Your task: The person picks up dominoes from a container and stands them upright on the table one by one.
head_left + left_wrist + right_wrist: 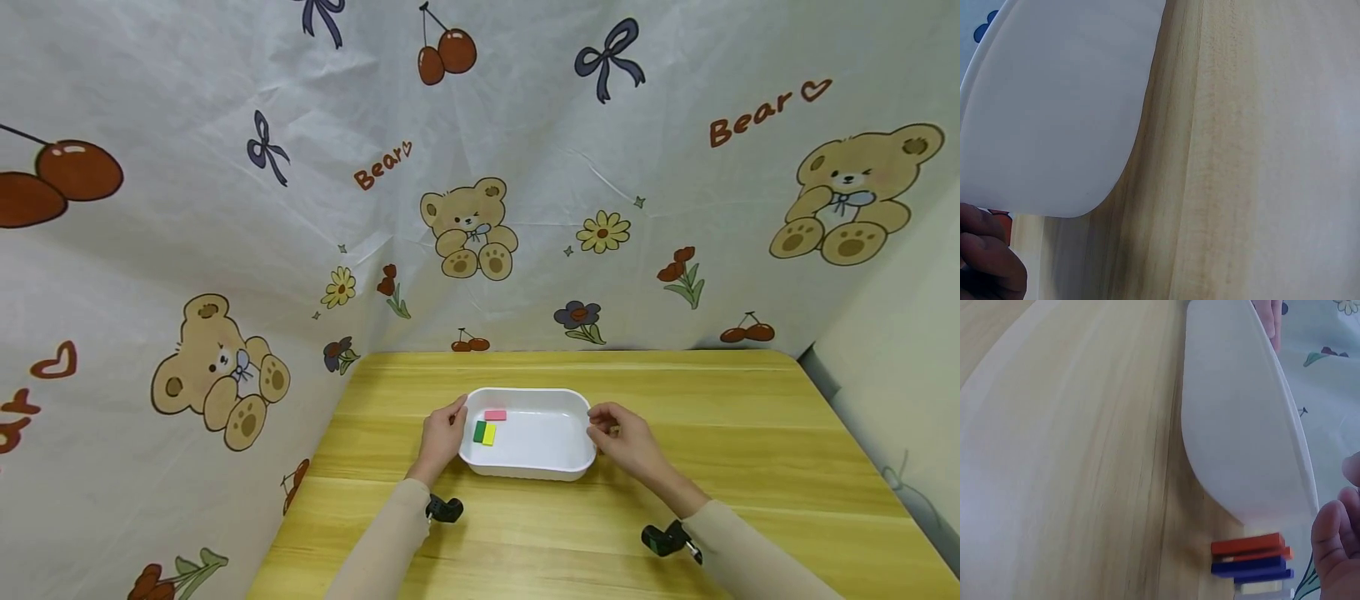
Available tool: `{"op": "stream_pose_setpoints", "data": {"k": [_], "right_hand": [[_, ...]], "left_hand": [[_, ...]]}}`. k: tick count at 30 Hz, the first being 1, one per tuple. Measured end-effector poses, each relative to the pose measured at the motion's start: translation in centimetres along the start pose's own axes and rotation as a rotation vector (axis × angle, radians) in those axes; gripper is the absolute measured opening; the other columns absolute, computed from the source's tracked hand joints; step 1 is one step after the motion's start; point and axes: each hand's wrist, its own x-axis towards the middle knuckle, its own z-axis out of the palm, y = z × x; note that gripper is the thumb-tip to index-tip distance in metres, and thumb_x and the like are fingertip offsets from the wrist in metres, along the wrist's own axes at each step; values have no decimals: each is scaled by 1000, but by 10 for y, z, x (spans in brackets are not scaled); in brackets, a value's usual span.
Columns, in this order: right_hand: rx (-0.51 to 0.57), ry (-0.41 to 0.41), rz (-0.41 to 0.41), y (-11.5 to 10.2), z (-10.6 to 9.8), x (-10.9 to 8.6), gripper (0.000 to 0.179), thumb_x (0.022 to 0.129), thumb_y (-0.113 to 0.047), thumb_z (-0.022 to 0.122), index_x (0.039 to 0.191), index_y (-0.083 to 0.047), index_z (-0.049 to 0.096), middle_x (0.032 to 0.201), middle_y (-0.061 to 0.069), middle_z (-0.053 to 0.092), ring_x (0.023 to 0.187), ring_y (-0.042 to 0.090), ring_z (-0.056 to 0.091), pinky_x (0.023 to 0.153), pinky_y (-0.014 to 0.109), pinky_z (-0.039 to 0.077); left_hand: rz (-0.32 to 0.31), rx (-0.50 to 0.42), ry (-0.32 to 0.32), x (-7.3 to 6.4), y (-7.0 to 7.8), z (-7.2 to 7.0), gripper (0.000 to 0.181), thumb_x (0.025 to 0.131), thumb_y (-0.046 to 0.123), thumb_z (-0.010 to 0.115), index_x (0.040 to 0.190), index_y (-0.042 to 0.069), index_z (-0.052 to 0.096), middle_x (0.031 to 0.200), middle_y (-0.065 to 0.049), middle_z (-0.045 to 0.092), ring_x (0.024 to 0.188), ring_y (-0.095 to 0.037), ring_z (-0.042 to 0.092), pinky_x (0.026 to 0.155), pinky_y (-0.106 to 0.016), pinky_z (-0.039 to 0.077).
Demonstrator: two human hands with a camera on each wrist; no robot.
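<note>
A white rectangular tray is on the wooden table between both hands. Inside, toward its left end, lie small flat blocks: a pink block, a green block and a yellow block. My left hand holds the tray's left end, thumb by the rim. At the right end, my right hand has loosely bent fingers close to the rim; thumb and fingers look apart in the right wrist view. Beyond that end, the right wrist view shows an orange-red block and a blue block in a row.
Paler blocks continue that row, partly cut off by the frame edge. The wooden table extends to both sides. A bear-printed cloth hangs behind it and along the left. A pale wall stands at the right.
</note>
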Motion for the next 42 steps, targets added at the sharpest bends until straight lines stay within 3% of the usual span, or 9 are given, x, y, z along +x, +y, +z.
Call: {"op": "stream_pose_setpoints", "data": {"k": [1,4,7,8,11,15,42], "right_hand": [[1,-4,-4,-2,1,1,23,93,-6,74,115,-2,68,98,7,69,88,16,60,80,28,54],[8,-17,-25,-7,6,3,24,93,-7,75,115,-2,68,99,6,70,89,15,61,84,37,54],[35,-32,-40,-11,12,5,25,93,-7,75,116,-1,68,102,10,71,92,17,62,85,30,53],[41,-40,-40,-12,14,6,25,93,-8,75,116,-1,68,103,10,71,92,16,63,78,26,55],[63,-58,-27,-16,18,8,25,93,-8,74,116,-2,67,105,11,70,94,18,64,75,19,54],[64,-63,-2,-20,26,12,24,92,-7,75,114,-4,67,104,9,70,93,17,64,75,21,56],[86,-59,68,-35,70,28,22,89,-11,79,109,-5,70,103,13,72,89,16,66,76,26,55]], "left_hand": [[1,-1,1,0,0,0,36,108,23,56,141,11,65,141,-10,65,134,-28,60,108,-46,53],[2,0,-1,0,-1,0,36,108,23,56,141,12,65,141,-10,65,133,-28,60,108,-46,54],[0,1,-6,1,-1,0,36,108,24,56,141,13,64,142,-10,65,134,-27,60,107,-46,54],[-2,3,-7,1,-1,0,36,108,24,56,141,13,64,142,-10,65,134,-27,60,108,-46,54],[-14,2,-7,1,-2,1,36,108,24,56,141,14,64,142,-9,65,134,-27,60,108,-46,53],[-33,-3,-12,1,-1,1,36,108,25,56,142,16,64,143,-8,64,135,-26,59,108,-46,53],[-8,-5,-5,0,0,1,36,107,24,57,141,13,64,143,-10,64,135,-29,58,108,-47,53]]}}
